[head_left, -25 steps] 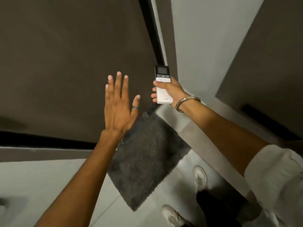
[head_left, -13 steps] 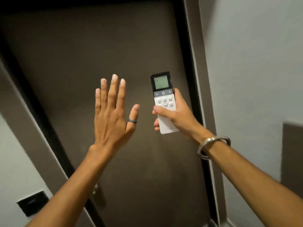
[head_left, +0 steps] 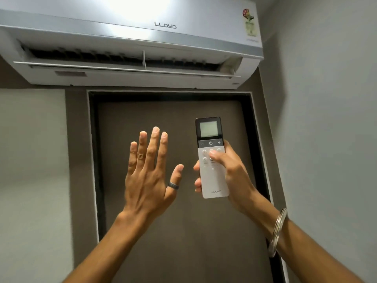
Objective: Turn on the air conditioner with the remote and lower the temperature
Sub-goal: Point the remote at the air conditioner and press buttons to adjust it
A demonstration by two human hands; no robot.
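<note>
A white wall air conditioner (head_left: 130,37) marked LLOYD hangs across the top of the view, its lower flap open. My right hand (head_left: 230,174) grips a slim white remote (head_left: 213,180) upright below it, screen end pointing up. The thumb rests on the round grey buttons under the dark strip with minus, power and plus. The small screen looks pale and I cannot read it. My left hand (head_left: 148,172) is raised beside the remote, palm away from me, fingers spread, holding nothing. A dark ring sits on its thumb.
A dark brown door (head_left: 163,221) in a black frame fills the wall below the unit. A pale grey wall (head_left: 326,139) stands close on the right, another pale wall panel (head_left: 30,160) on the left. A metal bangle (head_left: 278,231) circles my right wrist.
The view has swung up from the floor and door to the air conditioner. Both hands rose with it, and my right thumb now lies on the remote's buttons.
</note>
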